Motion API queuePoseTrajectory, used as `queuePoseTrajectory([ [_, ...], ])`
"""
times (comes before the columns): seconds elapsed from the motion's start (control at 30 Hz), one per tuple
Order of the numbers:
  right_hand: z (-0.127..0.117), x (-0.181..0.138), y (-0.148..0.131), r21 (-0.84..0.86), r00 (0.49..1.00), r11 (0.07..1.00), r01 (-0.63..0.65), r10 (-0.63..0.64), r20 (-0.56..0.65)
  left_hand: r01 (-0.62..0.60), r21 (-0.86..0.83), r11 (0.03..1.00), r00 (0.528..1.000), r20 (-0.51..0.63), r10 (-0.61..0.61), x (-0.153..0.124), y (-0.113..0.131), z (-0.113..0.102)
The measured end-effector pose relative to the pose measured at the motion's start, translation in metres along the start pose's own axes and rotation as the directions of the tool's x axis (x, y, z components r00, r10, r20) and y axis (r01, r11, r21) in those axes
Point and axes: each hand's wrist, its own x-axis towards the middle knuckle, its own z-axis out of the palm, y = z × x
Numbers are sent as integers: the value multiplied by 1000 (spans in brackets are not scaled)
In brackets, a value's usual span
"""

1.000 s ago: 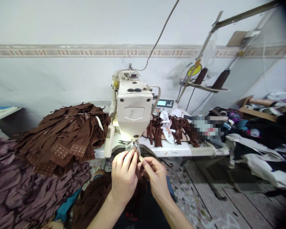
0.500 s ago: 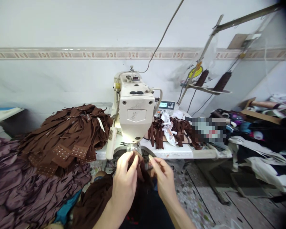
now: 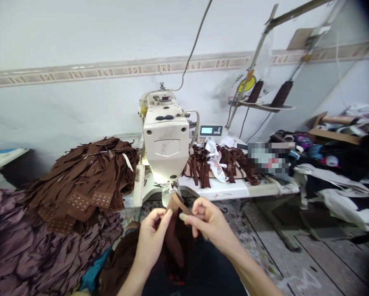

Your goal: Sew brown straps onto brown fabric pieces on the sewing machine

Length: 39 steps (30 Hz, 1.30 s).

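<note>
In the head view, the left hand (image 3: 152, 236) pinched brown fabric (image 3: 174, 240) between thumb and fingers, having drawn back from the presser foot (image 3: 173, 187) of the sewing machine (image 3: 166, 144). The right hand (image 3: 212, 220), seemingly clear of the cloth half a second earlier, now gripped a narrow brown strip (image 3: 181, 202) running up to the presser foot. Strip and fabric thus appeared spread apart, each hand controlling one.

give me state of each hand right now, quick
Left hand: closed, pinching brown fabric.
Right hand: closed, holding a brown strip between thumb and fingers.
</note>
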Motion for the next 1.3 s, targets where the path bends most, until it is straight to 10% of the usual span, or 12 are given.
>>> queuePoseTrajectory([
  [0.37,-5,-16,-38,-496,849,729,472,-527,34,-84,103,991,996,35,81,-26,0,2],
  [0.6,-11,12,-29,-457,934,837,300,-355,-38,-43,71,997,972,234,25,-30,6,5],
  [0.83,-9,65,-6,-384,956,897,217,-275,-103,-92,140,986,991,110,77,-6,11,5],
  [0.97,-9,86,-3,-459,922,844,279,-369,-118,-406,450,796,884,-30,467,-7,9,2],
  [1.1,-8,102,-5,-511,903,797,321,-420,-87,-606,653,455,695,156,702,-9,3,3],
  [1.3,-5,120,-7,-543,900,770,335,-433,-59,-552,770,321,674,186,715,-5,1,14],
])
